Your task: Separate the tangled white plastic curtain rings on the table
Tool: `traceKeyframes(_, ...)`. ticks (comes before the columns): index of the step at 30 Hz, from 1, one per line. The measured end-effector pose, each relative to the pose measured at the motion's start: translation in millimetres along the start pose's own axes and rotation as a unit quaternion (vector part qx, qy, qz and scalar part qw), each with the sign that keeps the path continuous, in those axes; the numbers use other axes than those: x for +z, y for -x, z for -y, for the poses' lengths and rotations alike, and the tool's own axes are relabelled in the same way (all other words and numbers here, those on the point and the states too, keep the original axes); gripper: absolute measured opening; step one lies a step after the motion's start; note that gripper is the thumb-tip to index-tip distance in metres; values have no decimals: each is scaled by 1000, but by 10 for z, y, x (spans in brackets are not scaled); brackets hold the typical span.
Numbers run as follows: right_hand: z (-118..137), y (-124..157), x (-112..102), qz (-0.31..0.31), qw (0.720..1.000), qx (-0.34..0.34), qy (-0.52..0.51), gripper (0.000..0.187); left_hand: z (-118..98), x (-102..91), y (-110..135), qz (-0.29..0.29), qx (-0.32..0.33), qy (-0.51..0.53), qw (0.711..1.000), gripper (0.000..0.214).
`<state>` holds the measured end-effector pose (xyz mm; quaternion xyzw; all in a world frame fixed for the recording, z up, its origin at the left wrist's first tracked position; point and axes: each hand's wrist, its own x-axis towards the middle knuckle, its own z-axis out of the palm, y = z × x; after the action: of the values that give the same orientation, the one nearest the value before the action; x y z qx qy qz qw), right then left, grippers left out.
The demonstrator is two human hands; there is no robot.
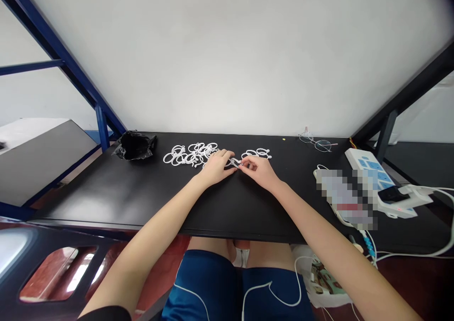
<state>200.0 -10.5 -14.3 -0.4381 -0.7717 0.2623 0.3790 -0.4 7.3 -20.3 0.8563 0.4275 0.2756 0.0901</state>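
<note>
Black desk [220, 210], open bag [123, 151] — hands [217, 168] [261, 173], white loop [234, 163] between

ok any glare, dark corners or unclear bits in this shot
Head view throughout: soft sheen on the glossy black tabletop; plain white wall with the frame's upper right corner dark; white-edged flat device largely pixelated; small white loops too small for fine detail.

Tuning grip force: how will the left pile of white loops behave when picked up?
The pile may tangle: its loops overlap. Probably light for its spread, since the loops look slender. Likely springy rather than limp; many keep rounded outlines.
</note>
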Motion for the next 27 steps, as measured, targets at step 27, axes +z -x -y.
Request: traceKeyframes(27, -45, -10, -2, -61, 997, 32, 22, 7, 26, 3, 0, -16, -5, -23, 1000, 36)
